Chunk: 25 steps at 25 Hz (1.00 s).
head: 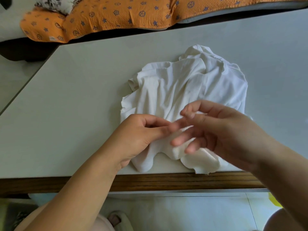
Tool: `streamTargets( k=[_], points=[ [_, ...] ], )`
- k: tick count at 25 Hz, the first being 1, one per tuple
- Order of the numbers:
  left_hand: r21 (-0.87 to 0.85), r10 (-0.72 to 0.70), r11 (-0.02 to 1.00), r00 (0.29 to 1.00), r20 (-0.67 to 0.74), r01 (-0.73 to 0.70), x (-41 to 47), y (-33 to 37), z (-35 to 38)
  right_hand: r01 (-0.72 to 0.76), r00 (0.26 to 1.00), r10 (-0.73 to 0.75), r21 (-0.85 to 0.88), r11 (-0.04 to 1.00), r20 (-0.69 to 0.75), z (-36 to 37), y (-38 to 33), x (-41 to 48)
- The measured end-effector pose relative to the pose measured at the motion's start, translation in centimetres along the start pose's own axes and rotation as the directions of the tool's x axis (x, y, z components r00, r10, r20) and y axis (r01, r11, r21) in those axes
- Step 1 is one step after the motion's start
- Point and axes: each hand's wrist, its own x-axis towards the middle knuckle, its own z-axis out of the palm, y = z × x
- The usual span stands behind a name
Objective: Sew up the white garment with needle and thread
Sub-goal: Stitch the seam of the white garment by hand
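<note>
The white garment lies crumpled on the grey table, and its lower hem reaches the near edge. My left hand rests on the garment's lower left part, pinching a fold of cloth between thumb and forefinger. Just to its right my right hand hovers over the hem, blurred by motion. Its thumb and forefinger tips meet near the left fingertips and its other fingers are spread loosely. No needle or thread can be made out between them.
The table has a dark wooden front edge. An orange patterned cushion lies beyond the table's far edge. Pale floor tiles show below the table.
</note>
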Motion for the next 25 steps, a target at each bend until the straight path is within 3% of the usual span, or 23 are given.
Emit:
streamTargets(
  k=[2, 4, 6, 10, 25],
  points=[
    [0.012, 0.009, 1.000, 1.000, 0.009, -0.009, 0.0, 0.0, -0.2, -0.063, 0.997, 0.068, -0.161, 0.985, 0.025, 0.5, 0.9, -0.2],
    [0.009, -0.010, 1.000, 1.000, -0.008, 0.010, 0.1, -0.1, -0.4, -0.082, 0.995, 0.062, -0.317, 0.945, -0.073, 0.2, 1.9, 0.1],
    [0.001, -0.035, 0.999, 0.999, -0.034, 0.035, 0.2, -0.3, -0.7, -0.104, 0.987, 0.047, -0.390, 0.915, -0.154, -0.1, 2.6, 0.5],
    [0.010, -0.078, 0.997, 0.995, -0.057, 0.079, 0.4, -0.8, -1.1, -0.109, 0.985, 0.023, -0.520, 0.847, -0.171, 0.2, 3.3, 0.7],
    [-0.027, -0.055, 0.998, 0.997, -0.062, 0.053, 0.3, -0.9, -1.4, -0.107, 0.978, -0.025, -0.601, 0.792, -0.207, 0.8, 3.7, 0.9]
  ],
)
